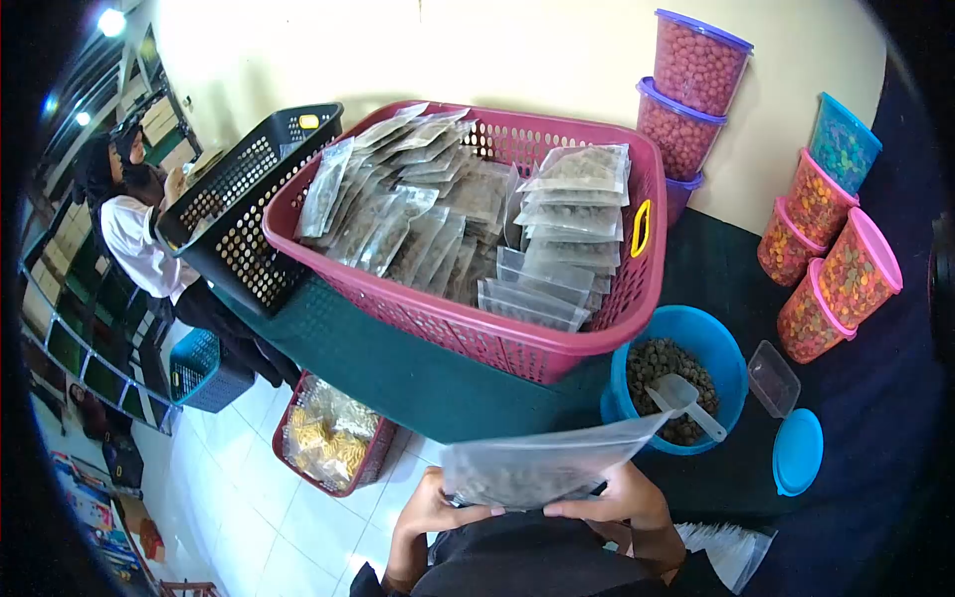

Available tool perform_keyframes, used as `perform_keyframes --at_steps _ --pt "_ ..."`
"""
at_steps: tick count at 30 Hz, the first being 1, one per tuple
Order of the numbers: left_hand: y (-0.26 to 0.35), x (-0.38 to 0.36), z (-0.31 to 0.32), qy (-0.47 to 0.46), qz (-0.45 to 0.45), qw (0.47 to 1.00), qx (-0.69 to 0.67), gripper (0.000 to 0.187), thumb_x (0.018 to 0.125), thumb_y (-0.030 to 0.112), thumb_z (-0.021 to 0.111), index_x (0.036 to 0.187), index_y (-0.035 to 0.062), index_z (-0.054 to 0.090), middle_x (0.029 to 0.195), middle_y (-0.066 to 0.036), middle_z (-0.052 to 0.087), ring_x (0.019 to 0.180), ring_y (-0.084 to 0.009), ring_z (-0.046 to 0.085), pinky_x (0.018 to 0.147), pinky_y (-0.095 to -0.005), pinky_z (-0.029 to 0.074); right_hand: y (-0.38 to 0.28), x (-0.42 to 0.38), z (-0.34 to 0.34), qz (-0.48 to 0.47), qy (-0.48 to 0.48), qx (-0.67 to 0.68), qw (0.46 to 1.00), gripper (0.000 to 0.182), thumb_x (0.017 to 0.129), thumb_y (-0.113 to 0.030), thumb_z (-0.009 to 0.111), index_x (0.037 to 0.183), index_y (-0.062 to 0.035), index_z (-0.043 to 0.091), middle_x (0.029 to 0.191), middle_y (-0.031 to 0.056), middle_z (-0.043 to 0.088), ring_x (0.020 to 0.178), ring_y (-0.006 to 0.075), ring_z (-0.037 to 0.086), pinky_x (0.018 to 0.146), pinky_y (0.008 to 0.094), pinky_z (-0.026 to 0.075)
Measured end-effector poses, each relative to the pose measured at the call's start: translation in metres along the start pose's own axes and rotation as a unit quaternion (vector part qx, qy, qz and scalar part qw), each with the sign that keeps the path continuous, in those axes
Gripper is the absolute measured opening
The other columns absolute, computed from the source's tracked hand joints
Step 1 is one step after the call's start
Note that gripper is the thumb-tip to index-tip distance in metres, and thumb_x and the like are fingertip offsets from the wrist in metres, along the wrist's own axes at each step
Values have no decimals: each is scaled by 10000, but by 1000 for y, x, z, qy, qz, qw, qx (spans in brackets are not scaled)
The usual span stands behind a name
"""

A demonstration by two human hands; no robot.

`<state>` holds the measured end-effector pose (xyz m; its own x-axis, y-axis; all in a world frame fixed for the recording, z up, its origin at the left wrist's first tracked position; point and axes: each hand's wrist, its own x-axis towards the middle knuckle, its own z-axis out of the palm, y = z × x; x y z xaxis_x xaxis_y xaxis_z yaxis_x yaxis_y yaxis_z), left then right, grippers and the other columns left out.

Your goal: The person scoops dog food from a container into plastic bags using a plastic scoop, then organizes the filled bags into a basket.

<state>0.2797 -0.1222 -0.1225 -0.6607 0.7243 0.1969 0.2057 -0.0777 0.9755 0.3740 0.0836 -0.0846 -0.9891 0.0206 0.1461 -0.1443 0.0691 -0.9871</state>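
Note:
A clear plastic pouch (542, 460) with dark grey-brown pieces in its lower part is held close in front of my body. My left hand (436, 505) grips its lower left side, thumb pointing inward. On the lower right side, my right hand (629, 499) is closed on the same pouch, its thumb along the near face. Just beyond my right hand stands a blue bucket (731, 363) of similar dark pieces, with a clear scoop (679, 395) resting in it. A large maroon basket (517, 343) of many filled pouches (577, 214) sits farther back on the green-covered table (497, 406).
A black basket (264, 254) adjoins the maroon one. Stacked tubs (686, 129) and colourful tubs (826, 264) stand right. A clear container (773, 378) and blue lid (798, 453) lie near the bucket. On the floor is a basket of packets (328, 438). People (129, 214) are at left.

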Motion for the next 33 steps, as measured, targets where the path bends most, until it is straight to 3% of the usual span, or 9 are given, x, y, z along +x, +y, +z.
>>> perform_keyframes --at_steps 3,5,7,9,11,16,20,28,33 --pt "20 31 -23 -98 8 995 30 372 584 93 748 899 -27 591 807 -113 627 742 -140 594 671 -260 448 -9 14 -8 55 26 28 998 479 552 -81 758 971 26 553 944 98 580 910 194 538 801 303 401" --pt "23 58 -47 -117 154 981 -29 516 587 219 757 977 -50 556 902 -146 603 839 -233 585 682 -315 457 -4 11 -20 34 79 2 996 458 523 -82 770 926 15 575 923 85 580 918 200 531 793 317 407" --pt "41 84 -73 -99 184 965 -159 441 644 245 708 945 -47 572 857 -151 608 785 -245 594 676 -341 466 1 1 -29 -92 245 -5 965 592 505 -115 781 1022 7 521 977 108 560 942 205 524 790 319 419" --pt "57 116 -115 -76 280 956 -46 370 681 241 663 898 -49 587 811 -155 611 724 -237 597 659 -323 473 3 -5 -28 -180 381 77 904 807 469 -180 805 1150 -7 409 1049 135 521 951 233 520 825 356 410" --pt "84 143 -134 -56 240 967 -68 268 706 182 626 844 -46 601 772 -141 614 685 -219 597 637 -289 471 21 -20 -41 -186 538 52 821 967 466 -236 813 1231 3 271 1145 160 441 1025 264 466 910 404 339" --pt "105 236 -139 -349 222 894 173 143 722 -12 572 853 11 622 749 -87 613 678 -151 596 592 -231 468 -3 -19 -36 -258 569 -54 779 961 522 -244 787 1248 31 220 1207 167 368 1111 274 373 958 408 266" --pt "70 270 -110 -493 175 825 213 188 697 39 627 877 -8 602 732 -102 606 674 -176 601 544 -270 500 -7 -32 -22 -272 565 -109 771 837 615 -184 704 1257 39 215 1226 162 357 1115 265 375 942 380 283" --pt "39 268 -80 -534 273 644 474 195 699 86 536 881 19 555 761 -171 587 715 -328 587 631 -394 484 -30 -47 24 -209 647 -193 708 809 598 -195 712 1223 59 266 1173 165 401 1061 254 420 905 369 319" --pt "25 272 -76 -527 285 650 468 96 695 98 542 757 26 548 707 -164 580 691 -339 581 594 -403 481 -43 -37 35 -172 681 -203 682 838 552 -226 749 1197 76 307 1157 171 410 1053 253 422 897 360 327"
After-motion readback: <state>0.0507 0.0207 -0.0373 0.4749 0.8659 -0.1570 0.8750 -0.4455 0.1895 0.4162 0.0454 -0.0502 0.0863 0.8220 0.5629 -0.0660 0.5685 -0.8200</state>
